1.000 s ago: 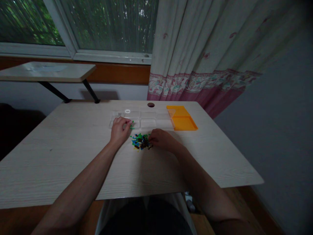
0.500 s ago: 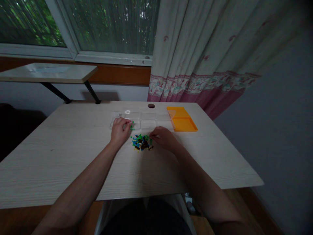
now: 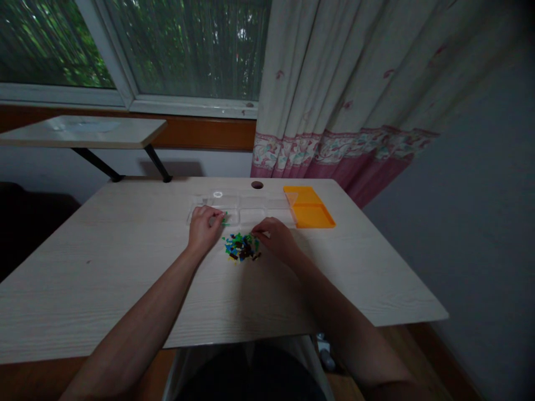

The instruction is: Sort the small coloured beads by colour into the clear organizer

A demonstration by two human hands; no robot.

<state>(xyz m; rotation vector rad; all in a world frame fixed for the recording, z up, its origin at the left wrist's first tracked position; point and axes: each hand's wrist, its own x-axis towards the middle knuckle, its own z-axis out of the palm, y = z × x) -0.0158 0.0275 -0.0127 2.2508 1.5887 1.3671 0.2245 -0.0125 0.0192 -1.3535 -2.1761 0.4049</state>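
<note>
A small heap of tiny coloured pieces point(image 3: 241, 247), green, blue, yellow and dark, lies on the pale wooden table point(image 3: 125, 262). My left hand point(image 3: 203, 226) rests at the near left corner of a clear compartment tray point(image 3: 251, 206), fingers curled, with a few green pieces at its fingertips inside the tray. My right hand point(image 3: 275, 236) sits just right of the heap, fingers bent and pinched at the heap's upper right edge. What either hand holds is too small to make out.
An orange lid or tray point(image 3: 308, 207) lies right of the clear tray. A cable hole point(image 3: 257, 185) sits at the table's far edge. A second small table point(image 3: 79, 132) stands by the window at the back left. A curtain point(image 3: 334, 89) hangs behind.
My right hand has shifted slightly from the heap's right side toward its upper edge. My left hand stays at the tray. The view has tilted a little.
</note>
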